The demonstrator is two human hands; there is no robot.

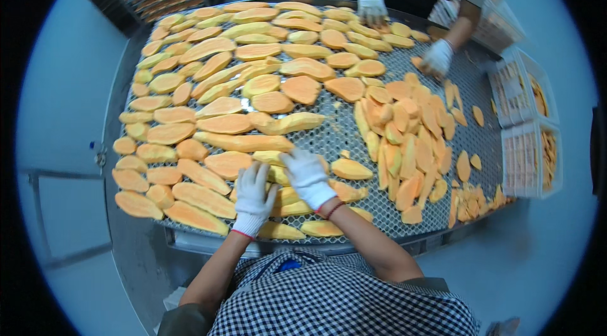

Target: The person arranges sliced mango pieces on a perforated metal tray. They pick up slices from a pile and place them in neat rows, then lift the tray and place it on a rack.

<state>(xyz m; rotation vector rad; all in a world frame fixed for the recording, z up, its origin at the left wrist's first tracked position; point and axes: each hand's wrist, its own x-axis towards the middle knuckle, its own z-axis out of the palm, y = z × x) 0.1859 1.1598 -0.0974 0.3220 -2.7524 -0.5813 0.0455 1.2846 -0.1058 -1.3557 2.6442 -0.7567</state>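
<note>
I am pressing my left hand [254, 197], in a white knit glove, flat with fingers spread on the pale yellow-orange sweet potato slices [282, 199] at the lower centre of the frame; it is open and gripping nothing. My right hand [308, 178], gloved the same, is lying just beside it, fingers curled down over a slice, though I cannot tell whether it is pinching one. Both hands are working close to the near edge of the round perforated metal tray [341, 136], where only a narrow rim is showing past the last slices. A bare strip of mesh is running up the middle of the tray, between the neat rows [208, 108] on the left and the loose heap of orange slices [408, 140] on the right. At the top of the frame another person's two gloved hands [371, 5] are touching slices at the far edge. At the right edge, two white plastic crates [528, 146] are standing just off the tray, holding orange pieces.
</note>
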